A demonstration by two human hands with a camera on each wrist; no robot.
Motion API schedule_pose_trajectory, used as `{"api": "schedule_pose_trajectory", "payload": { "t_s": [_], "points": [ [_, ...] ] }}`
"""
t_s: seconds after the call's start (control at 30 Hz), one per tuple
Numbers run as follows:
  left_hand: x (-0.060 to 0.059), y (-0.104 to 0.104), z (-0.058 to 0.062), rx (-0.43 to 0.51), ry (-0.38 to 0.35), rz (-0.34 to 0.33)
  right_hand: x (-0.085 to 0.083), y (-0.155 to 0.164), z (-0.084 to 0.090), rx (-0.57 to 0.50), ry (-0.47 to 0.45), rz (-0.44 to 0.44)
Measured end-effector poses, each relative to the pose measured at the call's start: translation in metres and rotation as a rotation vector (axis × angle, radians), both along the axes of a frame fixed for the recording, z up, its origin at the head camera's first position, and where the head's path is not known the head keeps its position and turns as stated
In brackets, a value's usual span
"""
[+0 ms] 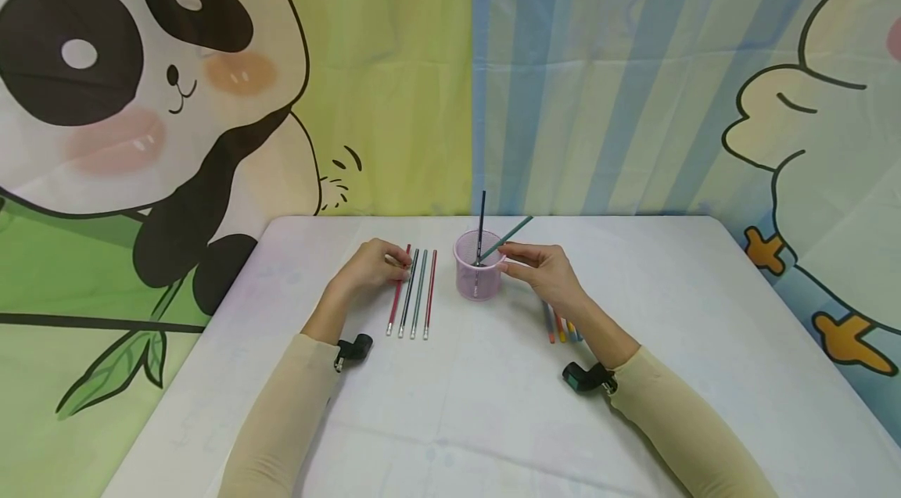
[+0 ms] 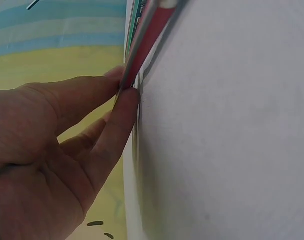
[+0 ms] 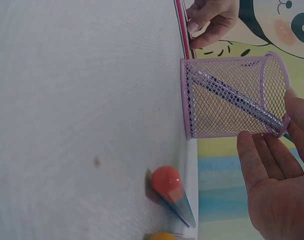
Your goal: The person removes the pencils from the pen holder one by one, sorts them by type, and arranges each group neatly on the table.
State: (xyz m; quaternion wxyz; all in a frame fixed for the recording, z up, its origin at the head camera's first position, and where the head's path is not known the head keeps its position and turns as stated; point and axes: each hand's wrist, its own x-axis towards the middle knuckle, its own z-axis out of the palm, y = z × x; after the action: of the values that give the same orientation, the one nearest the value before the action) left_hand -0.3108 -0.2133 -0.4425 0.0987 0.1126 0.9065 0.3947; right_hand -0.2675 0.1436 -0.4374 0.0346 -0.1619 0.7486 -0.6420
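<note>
Nearest us, a few coloured pens [image 1: 561, 328] lie under our right wrist. Our left hand [image 1: 366, 270] pinches the far end of the red pencil [image 1: 397, 291], leftmost of four laid side by side, likely to lift it. Just right of them stands the pink mesh cup [image 1: 477, 275]; our right hand [image 1: 545, 270] holds a green pencil [image 1: 505, 238] leaning in over its rim, beside a dark one [image 1: 481, 226].

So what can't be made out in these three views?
- Coloured pens on the white table: head view, right hand covers their upper parts.
- Green pencil in the pink mesh cup: right-wrist view, outer end cut off.
- Left hand fingertip contact with the red pencil: too small.
</note>
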Motion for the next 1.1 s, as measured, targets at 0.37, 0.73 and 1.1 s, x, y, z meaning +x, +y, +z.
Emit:
{"api": "schedule_pose_trajectory", "payload": {
  "t_s": [0.37,0.73,1.1],
  "points": [
    [0.0015,0.003,0.0011,-0.022,0.013,0.024,0.0009,-0.0004,0.0005,-0.014,-0.002,0.005],
    [0.002,0.0041,0.0018,-0.059,0.01,0.05,0.0009,-0.0004,0.0013,-0.013,-0.004,0.005],
    [0.0013,0.0038,0.0027,-0.052,0.038,0.066,0.0008,-0.0003,0.0009,-0.011,-0.012,0.009]
  ]
}}
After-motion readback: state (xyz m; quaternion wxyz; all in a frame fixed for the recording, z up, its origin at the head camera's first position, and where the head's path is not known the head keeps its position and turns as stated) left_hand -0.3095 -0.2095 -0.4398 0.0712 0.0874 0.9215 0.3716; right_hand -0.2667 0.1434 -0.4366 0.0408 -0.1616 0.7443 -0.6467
